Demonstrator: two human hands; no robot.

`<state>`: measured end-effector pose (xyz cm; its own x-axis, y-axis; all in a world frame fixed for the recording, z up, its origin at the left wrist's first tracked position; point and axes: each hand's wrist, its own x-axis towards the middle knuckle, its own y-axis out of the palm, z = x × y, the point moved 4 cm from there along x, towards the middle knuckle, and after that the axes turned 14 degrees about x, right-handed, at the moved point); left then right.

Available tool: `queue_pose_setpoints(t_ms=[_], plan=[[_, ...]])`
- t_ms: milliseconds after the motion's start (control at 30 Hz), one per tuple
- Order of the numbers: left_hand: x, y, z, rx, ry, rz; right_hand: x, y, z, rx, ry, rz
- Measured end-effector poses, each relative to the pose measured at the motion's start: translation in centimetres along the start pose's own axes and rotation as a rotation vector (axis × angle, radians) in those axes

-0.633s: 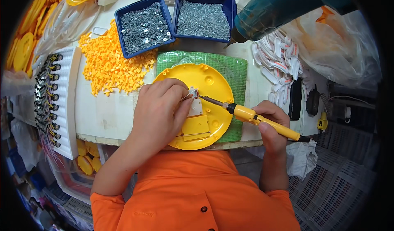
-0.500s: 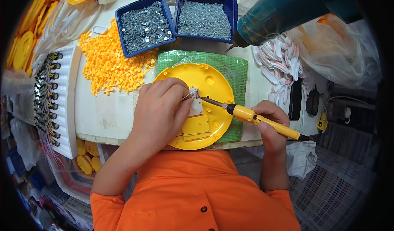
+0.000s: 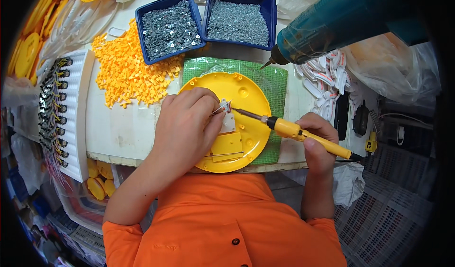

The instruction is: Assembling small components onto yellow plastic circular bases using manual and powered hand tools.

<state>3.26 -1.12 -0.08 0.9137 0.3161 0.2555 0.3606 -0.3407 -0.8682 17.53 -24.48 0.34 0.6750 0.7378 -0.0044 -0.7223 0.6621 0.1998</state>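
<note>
A round yellow plastic housing lies in front of me on a green mat. Over its left half rests my left hand, its fingers pinching a thin pale wire beside a small white part. My right hand is closed round the handle of a yellow soldering iron. The iron's tip points left and sits slightly apart from the white part's upper end. A yellow rectangular cover is in the housing below the white part. My left palm hides some of the housing.
Two blue bins of small metal pieces stand at the back, next to a heap of yellow plastic pieces. A teal electric screwdriver hangs at upper right, above white curved parts. A white foam tray with wired parts is left.
My right hand has drawn the soldering iron slightly right, so its tip has left the white part's upper end. The hanging screwdriver has shifted slightly lower in view. My left hand stays put.
</note>
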Motion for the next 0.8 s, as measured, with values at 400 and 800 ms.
queue_pose_setpoints(t_ms=[400,800], plan=[[0.0,-0.1,0.0,0.018,0.004,0.009,-0.2,0.6,0.7,-0.140,-0.105,-0.012],[0.8,-1.9,1.1,-0.122,-0.032,0.053,-0.3,1.4,0.9,-0.252,-0.139,0.087]])
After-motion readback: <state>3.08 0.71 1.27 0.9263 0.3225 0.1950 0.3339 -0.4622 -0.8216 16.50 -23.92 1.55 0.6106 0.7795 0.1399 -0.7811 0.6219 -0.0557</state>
